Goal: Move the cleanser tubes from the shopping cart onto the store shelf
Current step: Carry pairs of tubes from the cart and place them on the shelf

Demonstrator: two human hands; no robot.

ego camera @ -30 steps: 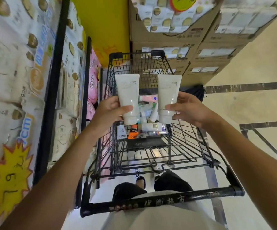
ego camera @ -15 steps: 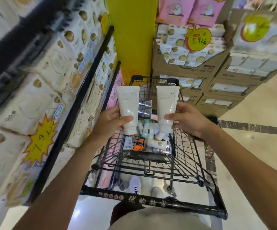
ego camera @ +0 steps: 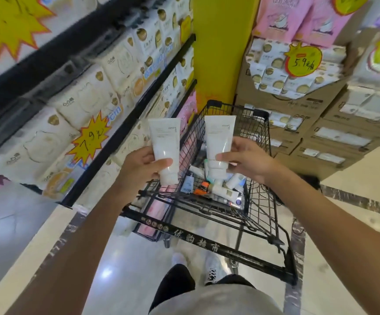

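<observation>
**Two cleanser tubes held above the cart**

At the centre of the frame, my left hand (ego camera: 142, 165) gripped one white cleanser tube (ego camera: 165, 146) near its cap end, thumb curled across the front. My right hand (ego camera: 244, 159) pinched a second white tube (ego camera: 218, 142) the same way. Both stood upright, caps down, side by side and apart, above the black shopping cart (ego camera: 261, 214), where smaller tubes (ego camera: 220, 189) lay heaped. The store shelf (ego camera: 125, 130) of packaged goods filled the upper left.
</observation>
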